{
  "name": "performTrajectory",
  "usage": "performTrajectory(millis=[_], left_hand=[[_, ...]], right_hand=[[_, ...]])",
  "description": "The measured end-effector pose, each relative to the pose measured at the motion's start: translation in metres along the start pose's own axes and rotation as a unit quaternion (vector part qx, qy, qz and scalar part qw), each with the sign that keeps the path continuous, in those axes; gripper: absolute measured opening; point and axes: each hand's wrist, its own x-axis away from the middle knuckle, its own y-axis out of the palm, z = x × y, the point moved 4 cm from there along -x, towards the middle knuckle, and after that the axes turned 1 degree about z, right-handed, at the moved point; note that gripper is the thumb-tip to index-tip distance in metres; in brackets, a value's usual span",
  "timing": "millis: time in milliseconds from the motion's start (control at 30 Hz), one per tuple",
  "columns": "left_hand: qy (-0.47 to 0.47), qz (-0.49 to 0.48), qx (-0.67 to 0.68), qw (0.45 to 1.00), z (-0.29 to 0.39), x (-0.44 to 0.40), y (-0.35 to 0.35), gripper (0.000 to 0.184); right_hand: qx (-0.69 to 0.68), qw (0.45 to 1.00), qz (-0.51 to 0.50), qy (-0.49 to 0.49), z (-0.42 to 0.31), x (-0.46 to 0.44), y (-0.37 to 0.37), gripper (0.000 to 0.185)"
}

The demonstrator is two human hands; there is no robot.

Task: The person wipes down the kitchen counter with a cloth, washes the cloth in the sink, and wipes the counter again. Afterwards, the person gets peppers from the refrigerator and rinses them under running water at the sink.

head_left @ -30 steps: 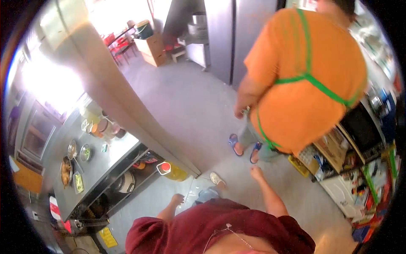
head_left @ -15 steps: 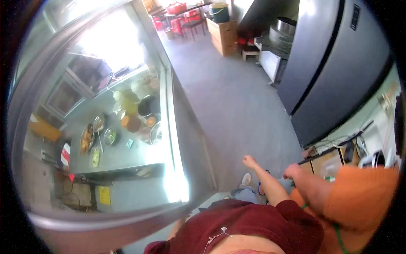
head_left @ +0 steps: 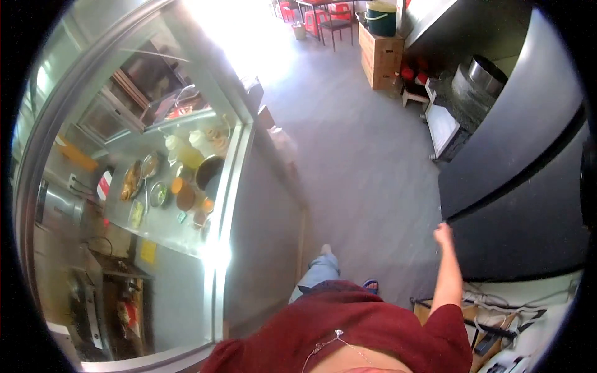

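Observation:
My right hand (head_left: 443,234) is stretched forward with its fingers curled in, and nothing shows in it. It appears beside the near edge of the dark refrigerator (head_left: 528,217), close to the seam between its doors. Whether the hand touches the refrigerator I cannot tell. My left hand is out of sight. Below me, a leg in blue jeans (head_left: 320,271) and a blue sandal (head_left: 371,285) show on the grey floor (head_left: 367,193).
On my left, a glass-sided metal counter (head_left: 239,186) holds squeeze bottles (head_left: 181,151), an orange-lidded jar (head_left: 183,198) and bowls. Ahead stand a cardboard box (head_left: 380,59) with a green bucket (head_left: 381,20) on top, and red stools (head_left: 314,22). Cables (head_left: 507,301) lie at lower right.
I have moved forward along the floor. My right hand has shifted right, toward the refrigerator. The orange-sleeved person's arm on my right has left the view.

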Motion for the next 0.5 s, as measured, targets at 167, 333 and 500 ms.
performTrajectory(millis=[167, 333, 500], left_hand=[[0.054, -0.048, -0.111, 0.991, 0.13, -0.087, 0.079, 0.024], [0.122, -0.005, -0.248, 0.961, 0.325, -0.207, 0.153, 0.024], [0.294, -0.004, -0.38, 0.877, 0.555, -0.187, 0.287, 0.029]], right_hand=[[0.18, 0.963, 0.198, 0.015, 0.004, -0.115, -0.215, 0.023], [0.357, 0.907, 0.161, 0.155, -0.012, -0.158, -0.344, 0.03], [0.467, 0.854, 0.189, 0.135, 0.043, -0.192, -0.379, 0.03]])
